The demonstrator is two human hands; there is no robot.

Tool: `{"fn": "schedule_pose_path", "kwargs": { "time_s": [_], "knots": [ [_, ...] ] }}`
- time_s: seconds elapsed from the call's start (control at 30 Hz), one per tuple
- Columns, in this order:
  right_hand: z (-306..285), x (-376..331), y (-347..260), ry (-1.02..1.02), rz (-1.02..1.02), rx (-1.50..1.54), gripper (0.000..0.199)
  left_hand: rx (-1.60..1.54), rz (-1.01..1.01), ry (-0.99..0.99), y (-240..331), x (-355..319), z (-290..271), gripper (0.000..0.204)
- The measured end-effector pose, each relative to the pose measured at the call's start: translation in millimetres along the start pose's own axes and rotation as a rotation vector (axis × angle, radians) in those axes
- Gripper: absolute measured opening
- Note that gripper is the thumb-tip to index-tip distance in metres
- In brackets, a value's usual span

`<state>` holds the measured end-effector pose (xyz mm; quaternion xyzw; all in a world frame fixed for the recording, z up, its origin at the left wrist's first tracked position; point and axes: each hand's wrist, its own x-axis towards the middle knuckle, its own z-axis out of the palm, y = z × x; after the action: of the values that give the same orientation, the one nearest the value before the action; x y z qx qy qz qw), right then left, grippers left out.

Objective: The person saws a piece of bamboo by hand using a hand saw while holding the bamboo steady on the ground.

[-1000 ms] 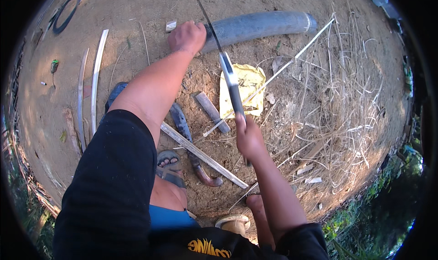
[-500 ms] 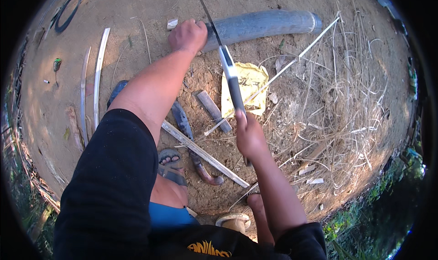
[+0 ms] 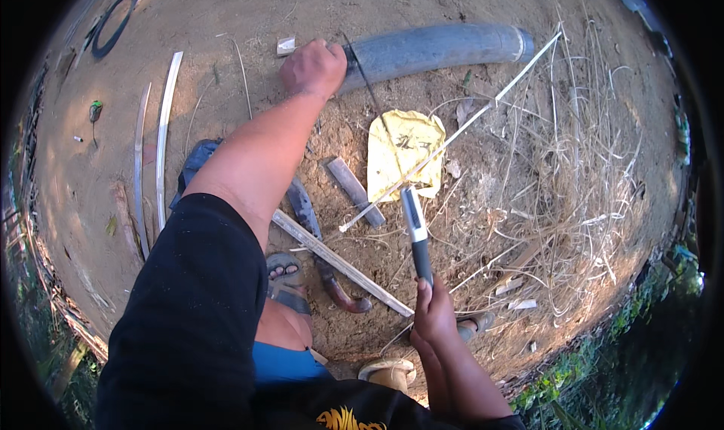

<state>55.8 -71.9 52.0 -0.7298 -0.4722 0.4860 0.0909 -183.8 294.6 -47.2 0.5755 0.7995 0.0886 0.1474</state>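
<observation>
A thick grey pole (image 3: 437,51), bamboo-like with a pale ring near its right end, lies across the ground at the far side. My left hand (image 3: 313,68) is closed over its left end. My right hand (image 3: 435,313) grips the dark handle of a hand saw (image 3: 417,230) with a silvery section ahead of the grip. The thin dark blade runs up and left across a yellow sack piece and reaches the pole just right of my left hand. Whether its teeth have cut into the pole cannot be seen.
Pale split strips (image 3: 167,121) lie at left. Another long strip (image 3: 343,263) crosses near my feet, beside a dark curved-handled tool (image 3: 332,283). A yellow sack piece (image 3: 403,155) lies mid-ground under a thin stick. Tangled shavings (image 3: 573,181) cover the right.
My right hand has drawn the saw back toward me and slightly right, so less blade extends beyond the pole. My left hand stays on the pole's left end.
</observation>
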Motion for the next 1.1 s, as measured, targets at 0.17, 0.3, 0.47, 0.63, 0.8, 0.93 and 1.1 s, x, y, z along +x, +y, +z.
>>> {"fn": "schedule_pose_path", "kwargs": {
  "time_s": [0.17,0.3,0.47,0.63,0.8,0.93,1.1],
  "knots": [
    [-4.5,111.1,-88.2,-0.071,0.174,-0.069,0.059,-0.043,-0.004,-0.052,5.6,5.8,12.9,0.048],
    [9.3,44.1,-51.5,-0.126,0.144,-0.019,0.056,-0.006,-0.028,-0.04,-11.5,3.5,-4.0,0.047],
    [9.9,80.4,-71.0,-0.134,0.212,-0.012,0.056,-0.041,-0.027,0.02,-8.0,4.1,4.6,0.047],
    [3.2,97.1,-82.7,-0.115,0.181,-0.019,0.056,-0.025,0.015,0.04,-11.4,9.1,11.6,0.047],
    [-1.9,58.5,-52.1,-0.113,0.169,-0.03,0.057,-0.032,-0.019,0.045,-11.1,0.2,7.8,0.044],
    [7.6,149.7,-115.0,-0.017,0.075,-0.104,0.058,-0.064,-0.005,0.049,3.2,3.8,15.4,0.043],
    [-11.1,16.2,-19.6,-0.097,0.144,-0.094,0.053,-0.032,-0.044,0.021,-5.4,3.2,-2.6,0.044]
  ]
}}
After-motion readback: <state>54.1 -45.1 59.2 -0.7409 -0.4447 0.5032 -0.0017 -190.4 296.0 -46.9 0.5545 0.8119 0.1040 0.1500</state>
